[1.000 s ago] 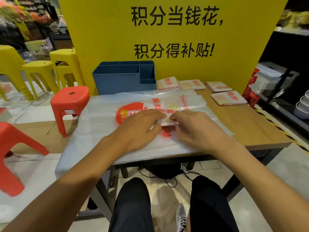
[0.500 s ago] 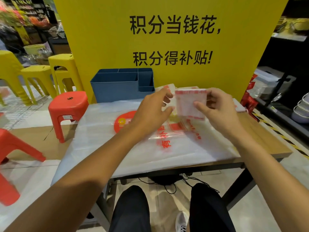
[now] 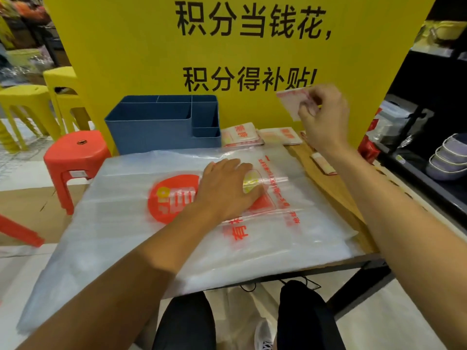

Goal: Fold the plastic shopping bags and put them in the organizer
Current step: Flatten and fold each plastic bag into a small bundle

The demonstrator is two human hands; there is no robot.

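My right hand [image 3: 324, 117] holds a small folded plastic bag [image 3: 290, 101] up in the air, over the right rear part of the table. My left hand [image 3: 227, 188] rests flat, fingers spread, on the stack of flat clear plastic bags [image 3: 126, 223] with red print that covers the table. The blue organizer [image 3: 156, 125] stands at the back of the table, left of centre, its compartments showing nothing inside. Folded bags [image 3: 240, 135] lie right of the organizer against the yellow board, and another folded bag [image 3: 323, 165] lies by my right forearm.
A yellow board [image 3: 141, 46] with black characters rises behind the table. Red stool [image 3: 75, 157] and yellow stools [image 3: 27, 102] stand to the left. A dark shelf with stacked bowls [image 3: 449, 157] is on the right. The wooden table edge [image 3: 343, 198] shows at right.
My right hand carried the folded bag up and to the right, away from my left hand. My left hand let go of it and came down flat onto the stack of bags.
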